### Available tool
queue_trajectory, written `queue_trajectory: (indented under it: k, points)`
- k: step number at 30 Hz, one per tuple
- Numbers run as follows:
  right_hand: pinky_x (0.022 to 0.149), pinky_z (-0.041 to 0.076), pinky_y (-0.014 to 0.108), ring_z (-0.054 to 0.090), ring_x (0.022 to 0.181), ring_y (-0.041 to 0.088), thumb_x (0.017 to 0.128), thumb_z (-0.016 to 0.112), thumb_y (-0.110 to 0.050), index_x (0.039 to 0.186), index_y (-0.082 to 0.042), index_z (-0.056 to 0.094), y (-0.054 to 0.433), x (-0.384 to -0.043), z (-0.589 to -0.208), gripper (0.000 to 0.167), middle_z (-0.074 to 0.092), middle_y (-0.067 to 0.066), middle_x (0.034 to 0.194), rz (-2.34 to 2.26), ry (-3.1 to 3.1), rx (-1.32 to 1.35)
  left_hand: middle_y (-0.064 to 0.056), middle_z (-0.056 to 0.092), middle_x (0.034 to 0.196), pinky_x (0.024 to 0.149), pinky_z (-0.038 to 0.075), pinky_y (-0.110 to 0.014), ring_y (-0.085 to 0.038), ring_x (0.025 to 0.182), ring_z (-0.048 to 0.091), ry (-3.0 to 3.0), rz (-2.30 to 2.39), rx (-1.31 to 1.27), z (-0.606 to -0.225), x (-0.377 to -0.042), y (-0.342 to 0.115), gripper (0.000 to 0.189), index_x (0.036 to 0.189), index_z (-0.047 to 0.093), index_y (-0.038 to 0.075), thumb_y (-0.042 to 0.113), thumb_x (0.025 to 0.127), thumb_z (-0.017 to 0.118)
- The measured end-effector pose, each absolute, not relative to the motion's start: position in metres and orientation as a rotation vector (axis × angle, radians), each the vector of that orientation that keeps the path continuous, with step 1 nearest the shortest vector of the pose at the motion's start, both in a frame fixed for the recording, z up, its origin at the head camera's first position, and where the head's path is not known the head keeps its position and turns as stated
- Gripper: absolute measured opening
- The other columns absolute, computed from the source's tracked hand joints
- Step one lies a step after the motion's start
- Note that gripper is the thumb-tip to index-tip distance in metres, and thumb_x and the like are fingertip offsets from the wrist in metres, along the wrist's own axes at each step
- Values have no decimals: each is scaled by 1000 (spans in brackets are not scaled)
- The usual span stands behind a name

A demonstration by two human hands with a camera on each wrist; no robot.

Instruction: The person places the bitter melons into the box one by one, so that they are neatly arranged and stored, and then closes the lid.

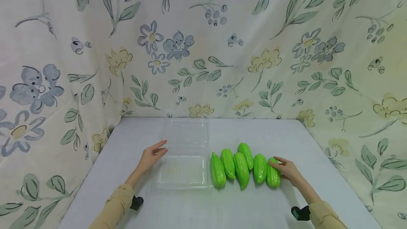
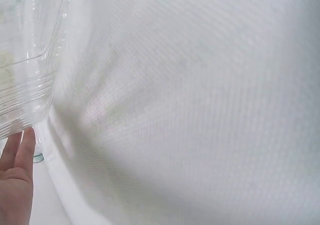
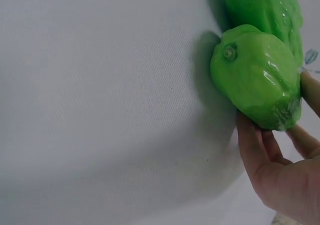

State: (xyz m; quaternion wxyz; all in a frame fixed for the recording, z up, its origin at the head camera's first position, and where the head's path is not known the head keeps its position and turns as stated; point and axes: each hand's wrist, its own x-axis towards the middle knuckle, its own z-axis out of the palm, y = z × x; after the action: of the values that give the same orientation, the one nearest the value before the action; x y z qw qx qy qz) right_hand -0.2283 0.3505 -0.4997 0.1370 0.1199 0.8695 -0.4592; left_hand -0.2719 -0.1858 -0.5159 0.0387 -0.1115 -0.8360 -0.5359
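Several glossy green bitter melons lie side by side on the right half of the table in the head view. My right hand (image 1: 288, 170) grips the rightmost bitter melon (image 1: 273, 177), thumb on one side and fingers on the other. The right wrist view shows this bitter melon (image 3: 257, 77) between the fingers, a second one (image 3: 267, 7) close behind it. Left of the row lies a clear plastic box (image 1: 182, 172) with its lid (image 1: 186, 131) folded back. At its left side is my left hand (image 1: 152, 156), fingers extended, fingertips right at the plastic edge (image 2: 30, 97) in the left wrist view.
A white cloth covers the table (image 1: 241, 207). Behind and around it hangs a floral curtain (image 1: 203, 45). The leftmost bitter melon (image 1: 218, 172) lies right beside the box's right edge. Each forearm wears a dark wrist device (image 1: 136, 203).
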Motion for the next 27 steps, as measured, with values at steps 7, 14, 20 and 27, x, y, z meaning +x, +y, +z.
queue_trajectory:
  k: [7, 14, 20, 27]
  points:
    - [89, 56, 45, 41, 126, 49, 93, 55, -48, 145, 5, 28, 351, -227, -504, 79, 29, 41, 141, -1335, 2537, 374, -18, 45, 144, 95, 54, -41, -31, 114, 61, -2556, -1628, -360, -525, -277, -188, 49, 136, 52, 7, 25, 92, 63]
    - [88, 57, 45, 43, 125, 49, 93, 55, -47, 145, 5, 29, 349, -226, -505, 78, 32, 41, 140, -1315, 2568, 374, -18, 46, 144, 97, 52, -44, -31, 114, 61, -2561, -1610, -359, -526, -277, -189, 48, 136, 52, 7, 25, 92, 62]
    - [85, 58, 41, 45, 122, 47, 93, 54, -47, 145, 5, 29, 348, -225, -505, 77, 34, 40, 139, -1320, 2572, 387, -18, 46, 143, 97, 51, -45, -31, 114, 61, -2555, -1597, -365, -525, -276, -189, 48, 135, 53, 9, 26, 92, 63]
    - [78, 58, 31, 47, 121, 44, 93, 56, -46, 145, 4, 29, 346, -222, -507, 76, 35, 38, 139, -1356, 2584, 423, -16, 48, 142, 96, 53, -43, -30, 113, 63, -2549, -1583, -350, -524, -275, -187, 48, 135, 53, 7, 24, 92, 63]
